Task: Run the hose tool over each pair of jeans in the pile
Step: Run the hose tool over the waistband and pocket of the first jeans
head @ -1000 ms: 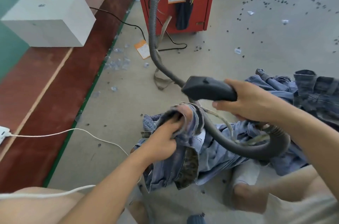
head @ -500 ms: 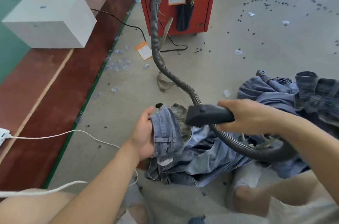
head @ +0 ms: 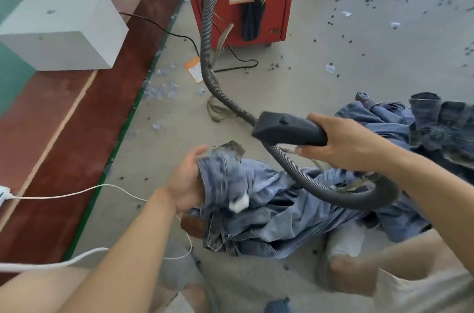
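Left hand [head: 186, 184] grips the bunched top of the jeans [head: 256, 210], which lie crumpled on the floor [head: 333, 81] between our knees; right hand [head: 343, 143] wraps the handle of the hose tool [head: 287, 129], lifted clear above the denim; its long axis runs left-right, nozzle pointing left; we should hold the fabric taut and lower the nozzle flush onto it.

hose tool [head: 289, 129] above jeans [head: 269, 205], box [head: 61, 30] left
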Action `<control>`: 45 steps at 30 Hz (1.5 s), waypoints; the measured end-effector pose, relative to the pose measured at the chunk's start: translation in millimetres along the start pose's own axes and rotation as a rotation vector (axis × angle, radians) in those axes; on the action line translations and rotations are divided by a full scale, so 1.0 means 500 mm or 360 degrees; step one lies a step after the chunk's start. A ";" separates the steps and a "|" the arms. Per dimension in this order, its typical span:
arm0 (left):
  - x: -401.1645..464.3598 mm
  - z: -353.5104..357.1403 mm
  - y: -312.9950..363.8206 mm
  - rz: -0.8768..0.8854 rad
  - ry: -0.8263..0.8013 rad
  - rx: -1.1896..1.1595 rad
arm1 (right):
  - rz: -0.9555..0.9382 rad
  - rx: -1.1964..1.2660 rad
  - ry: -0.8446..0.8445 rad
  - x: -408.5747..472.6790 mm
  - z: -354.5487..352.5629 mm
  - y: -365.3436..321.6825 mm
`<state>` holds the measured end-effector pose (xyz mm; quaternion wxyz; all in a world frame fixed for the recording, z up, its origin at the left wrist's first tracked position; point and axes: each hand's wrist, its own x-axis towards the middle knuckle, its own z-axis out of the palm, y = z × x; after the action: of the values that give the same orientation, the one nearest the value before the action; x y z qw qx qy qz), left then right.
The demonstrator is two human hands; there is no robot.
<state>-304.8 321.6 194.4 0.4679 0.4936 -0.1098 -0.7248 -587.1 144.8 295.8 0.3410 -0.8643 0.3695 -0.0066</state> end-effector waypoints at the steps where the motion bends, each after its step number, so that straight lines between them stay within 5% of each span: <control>1: -0.003 -0.011 0.019 0.0145 -0.0038 -0.0264 | -0.0026 -0.0058 -0.0027 -0.002 0.003 0.002; 3: 0.009 -0.005 0.045 0.0274 -0.0217 -0.0172 | -0.0035 -0.0063 -0.0012 -0.007 0.004 0.003; 6: 0.013 0.012 0.013 0.0023 0.0194 0.0819 | -0.0012 0.0012 0.0012 -0.015 -0.005 0.006; 10: 0.009 0.016 0.023 0.0118 0.0130 0.0230 | 0.0003 -0.0097 -0.0020 -0.017 -0.026 0.029; 13: -0.010 0.014 0.060 0.0393 -0.0208 -0.0201 | 0.0040 -0.0268 -0.0166 -0.017 -0.037 0.045; 19: 0.013 0.042 0.047 0.0247 0.0272 0.0178 | 0.0024 -0.0312 -0.0401 -0.027 -0.035 0.045; 25: 0.007 0.021 0.068 0.0211 0.0018 -0.0151 | 0.0024 -0.0453 -0.0402 -0.019 -0.027 0.063; 32: 0.014 0.058 0.041 0.0319 0.0200 0.0143 | 0.0047 -0.0637 -0.0379 0.021 0.058 0.069; 36: 0.019 0.065 0.036 0.0281 0.0231 -0.0045 | 0.0009 -0.0678 -0.0273 0.030 0.117 0.048; 42: 0.014 0.069 0.044 0.0192 0.0175 -0.0296 | -0.0217 -0.0181 0.0134 0.020 0.062 0.002; 45: 0.009 0.082 0.049 0.0252 0.0045 -0.0375 | -0.0217 -0.0187 0.0090 0.007 0.030 -0.008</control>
<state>-324.6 292.6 226.9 0.5797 0.4352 -0.0560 -0.6866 -578.1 153.2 285.8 0.2779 -0.9055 0.3189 -0.0325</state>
